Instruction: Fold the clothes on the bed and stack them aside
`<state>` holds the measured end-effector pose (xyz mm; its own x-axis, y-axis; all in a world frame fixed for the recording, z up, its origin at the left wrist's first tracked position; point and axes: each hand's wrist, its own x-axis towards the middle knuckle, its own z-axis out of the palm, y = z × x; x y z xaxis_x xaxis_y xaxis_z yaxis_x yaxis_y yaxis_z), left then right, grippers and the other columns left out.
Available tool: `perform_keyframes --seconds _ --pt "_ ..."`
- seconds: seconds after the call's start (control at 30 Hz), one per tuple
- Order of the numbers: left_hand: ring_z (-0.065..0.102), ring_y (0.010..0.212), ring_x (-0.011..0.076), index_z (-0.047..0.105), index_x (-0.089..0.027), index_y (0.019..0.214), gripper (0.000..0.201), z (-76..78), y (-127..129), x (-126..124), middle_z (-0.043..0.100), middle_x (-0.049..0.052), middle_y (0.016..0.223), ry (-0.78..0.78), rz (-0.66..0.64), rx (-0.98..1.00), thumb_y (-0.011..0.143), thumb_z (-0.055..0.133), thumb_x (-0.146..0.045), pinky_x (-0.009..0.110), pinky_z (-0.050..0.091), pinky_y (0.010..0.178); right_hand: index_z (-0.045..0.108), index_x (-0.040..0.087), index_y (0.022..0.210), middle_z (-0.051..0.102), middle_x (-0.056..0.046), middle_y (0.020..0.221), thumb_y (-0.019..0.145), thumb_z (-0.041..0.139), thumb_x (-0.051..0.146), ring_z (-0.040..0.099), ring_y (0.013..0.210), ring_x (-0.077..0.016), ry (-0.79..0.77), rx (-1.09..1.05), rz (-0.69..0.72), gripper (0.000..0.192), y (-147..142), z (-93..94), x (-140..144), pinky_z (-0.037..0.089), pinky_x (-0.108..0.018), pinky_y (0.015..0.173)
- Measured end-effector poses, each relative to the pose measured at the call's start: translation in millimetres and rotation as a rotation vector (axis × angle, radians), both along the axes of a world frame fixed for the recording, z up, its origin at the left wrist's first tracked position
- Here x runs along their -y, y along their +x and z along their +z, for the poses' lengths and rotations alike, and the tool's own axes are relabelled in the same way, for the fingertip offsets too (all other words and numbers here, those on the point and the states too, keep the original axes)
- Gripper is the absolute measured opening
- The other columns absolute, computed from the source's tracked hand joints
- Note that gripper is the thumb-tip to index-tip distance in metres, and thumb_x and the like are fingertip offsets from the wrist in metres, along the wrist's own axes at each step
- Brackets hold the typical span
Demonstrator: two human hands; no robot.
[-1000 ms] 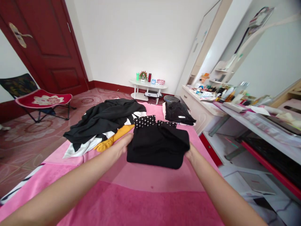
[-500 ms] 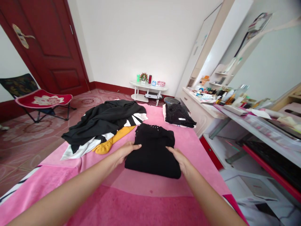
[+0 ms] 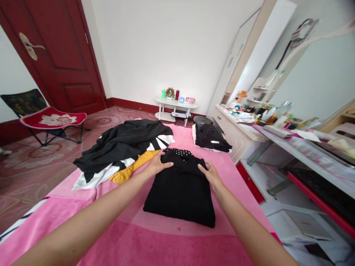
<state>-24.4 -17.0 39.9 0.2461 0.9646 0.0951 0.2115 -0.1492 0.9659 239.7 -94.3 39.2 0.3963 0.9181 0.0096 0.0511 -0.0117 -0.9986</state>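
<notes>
A folded black garment [image 3: 180, 190] with a studded far edge lies flat on the pink bed cover [image 3: 155, 244]. My left hand [image 3: 158, 163] rests on its far left corner, fingers spread on the cloth. My right hand [image 3: 210, 174] lies flat on its far right side. Neither hand grips the garment; both press on it from above.
A heap of black, white-striped and mustard clothes [image 3: 122, 147] lies to the left. A second folded black garment [image 3: 210, 137] sits at the bed's far right corner. A cluttered white dresser [image 3: 249, 125] runs along the right, and a folding chair [image 3: 50, 120] and red door [image 3: 55, 55] stand left.
The black garment went from held up at its sides to folded flat on the bed. Both hands slid from its near sides up to its far studded edge.
</notes>
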Motion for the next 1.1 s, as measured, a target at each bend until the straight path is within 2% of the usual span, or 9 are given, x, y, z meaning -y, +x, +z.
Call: perform_keyframes --seconds 0.1,0.17,0.33,0.43,0.63,0.73,0.83,0.93,1.1 --pt "0.062 0.090 0.0237 0.066 -0.017 0.089 0.041 -1.6 2.0 -5.1 0.068 0.004 0.090 0.070 -0.005 -0.047 0.056 0.079 -0.038 0.034 0.046 0.085 0.064 0.017 0.067 0.068 0.000 0.066 0.050 0.081 0.045 0.063 0.068 -0.0192 0.023 0.074 0.076 0.037 4.0 -2.0 -4.3 0.049 -0.030 0.064" --pt "0.062 0.080 0.0201 0.065 -0.017 0.076 0.030 0.7 -0.4 -4.1 0.067 0.001 0.078 0.058 -0.026 0.018 0.057 0.078 -0.036 0.031 0.047 0.081 0.063 0.017 0.065 0.066 0.001 0.064 0.052 0.081 0.045 0.061 0.065 -0.0179 0.046 0.057 0.058 0.036 6.4 4.0 -3.9 0.048 -0.028 0.062" --pt "0.064 0.067 0.0150 0.063 -0.016 0.081 0.032 6.8 -4.5 -1.6 0.068 0.001 0.075 -0.235 -0.050 0.482 0.060 0.079 -0.033 0.025 0.049 0.067 0.062 0.021 0.082 0.069 0.001 0.076 0.065 0.070 0.050 0.064 0.069 -0.0185 0.183 -0.184 -0.109 0.035 15.0 17.2 -15.1 0.051 -0.031 0.065" --pt "0.066 0.067 0.0159 0.063 -0.015 0.088 0.037 0.8 -2.7 -5.5 0.070 0.004 0.080 -0.363 0.005 0.612 0.060 0.080 -0.029 0.025 0.051 0.065 0.061 0.019 0.076 0.069 -0.003 0.073 0.062 0.068 0.052 0.065 0.070 -0.0220 0.049 0.051 -0.107 0.036 24.6 5.4 -28.3 0.052 -0.035 0.066" --pt "0.068 0.079 0.0199 0.062 -0.014 0.093 0.041 -8.2 3.9 -23.5 0.071 0.006 0.083 -0.293 0.208 0.439 0.058 0.082 -0.021 0.030 0.052 0.078 0.062 0.018 0.082 0.069 -0.007 0.084 0.055 0.073 0.042 0.064 0.087 -0.0267 0.001 0.342 -0.152 0.038 31.9 -12.7 -43.1 0.048 -0.042 0.082" --pt "0.068 0.079 0.0198 0.063 -0.015 0.091 0.040 -0.3 8.7 -33.4 0.070 0.004 0.080 -0.262 0.165 0.431 0.056 0.082 -0.014 0.032 0.052 0.080 0.065 0.020 0.075 0.070 -0.006 0.084 0.050 0.077 0.033 0.063 0.090 -0.0277 0.006 0.420 -0.093 0.031 25.7 -1.5 -47.8 0.046 -0.043 0.087" --pt "0.068 0.078 0.0195 0.063 -0.016 0.097 0.037 6.0 12.2 -45.1 0.071 0.005 0.084 -0.234 0.075 0.396 0.063 0.077 -0.018 0.034 0.053 0.079 0.068 0.021 0.084 0.071 -0.004 0.090 0.062 0.070 0.037 0.064 0.093 -0.0244 0.057 0.430 -0.012 0.027 22.2 11.7 -56.6 0.046 -0.039 0.089" --pt "0.068 0.085 0.0221 0.061 -0.014 0.100 0.035 0.6 12.0 -58.0 0.070 0.008 0.091 -0.218 0.151 0.257 0.068 0.073 -0.019 0.034 0.052 0.080 0.066 0.020 0.101 0.069 -0.005 0.106 0.068 0.066 0.041 0.061 0.102 -0.0237 0.041 0.402 -0.003 0.038 24.8 12.9 -67.5 0.045 -0.039 0.093" --pt "0.059 0.107 0.0334 0.058 -0.011 0.091 0.051 -20.6 8.8 -66.1 0.066 0.016 0.102 -0.196 0.335 0.106 0.049 0.085 -0.019 0.039 0.045 0.091 0.064 0.014 0.102 0.066 -0.014 0.110 0.045 0.084 0.034 0.058 0.108 -0.0332 -0.137 0.381 -0.013 0.064 27.6 -6.0 -72.1 0.042 -0.050 0.096"
